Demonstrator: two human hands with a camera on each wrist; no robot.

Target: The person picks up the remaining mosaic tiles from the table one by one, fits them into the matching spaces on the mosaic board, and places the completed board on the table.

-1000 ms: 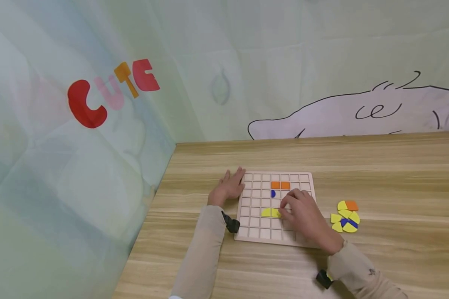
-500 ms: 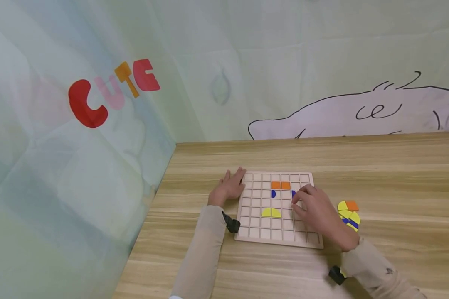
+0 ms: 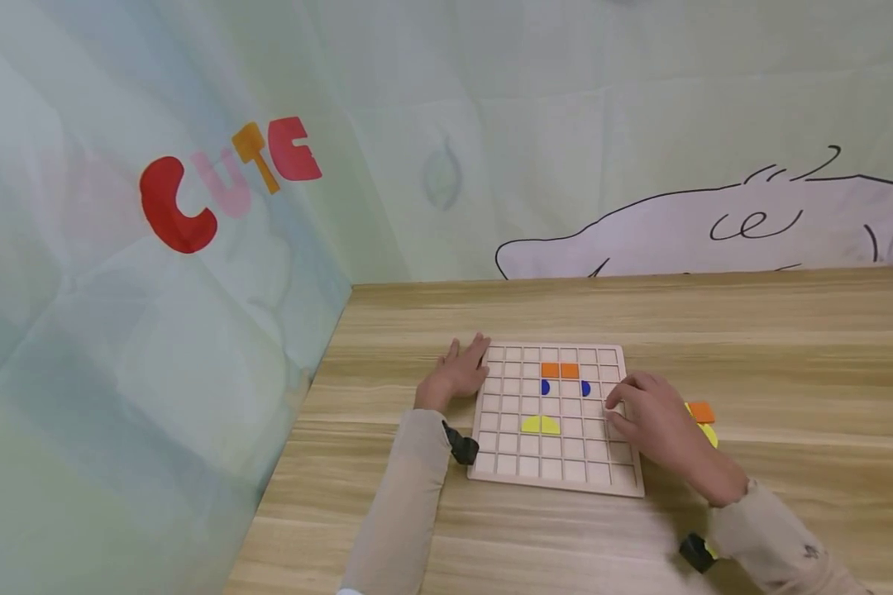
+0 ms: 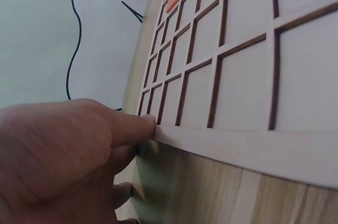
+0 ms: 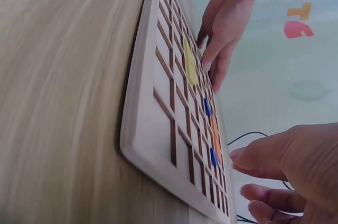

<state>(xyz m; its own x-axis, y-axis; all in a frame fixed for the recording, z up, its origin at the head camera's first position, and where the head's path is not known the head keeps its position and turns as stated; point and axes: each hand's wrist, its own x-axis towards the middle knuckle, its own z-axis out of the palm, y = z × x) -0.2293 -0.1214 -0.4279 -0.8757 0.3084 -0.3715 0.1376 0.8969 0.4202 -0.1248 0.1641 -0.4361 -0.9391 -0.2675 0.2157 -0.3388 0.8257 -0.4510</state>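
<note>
A wooden grid board (image 3: 506,443) lies on the table. My left hand (image 3: 457,376) rests at its left edge, with the thumb on the rim in the left wrist view (image 4: 140,126). On the board, two orange squares (image 3: 561,371) sit side by side. Below them are two blue half-round pieces, one at the left (image 3: 546,387) and one at the right (image 3: 585,388). Two yellow quarter-round pieces (image 3: 541,426) meet lower down. Over the board's right edge hovers my right hand (image 3: 658,426), its thumb and fingers apart with nothing between them in the right wrist view.
Right of the board lies a pile of loose pieces, mostly hidden behind the right hand; an orange piece (image 3: 703,411) and a yellow piece (image 3: 709,435) show. A printed cloth wall (image 3: 417,215) borders the table's far and left sides.
My right hand has moved right from the board's middle to its right edge. A second blue half-round piece now shows in the grid, left behind by that hand. The left hand stays put.
</note>
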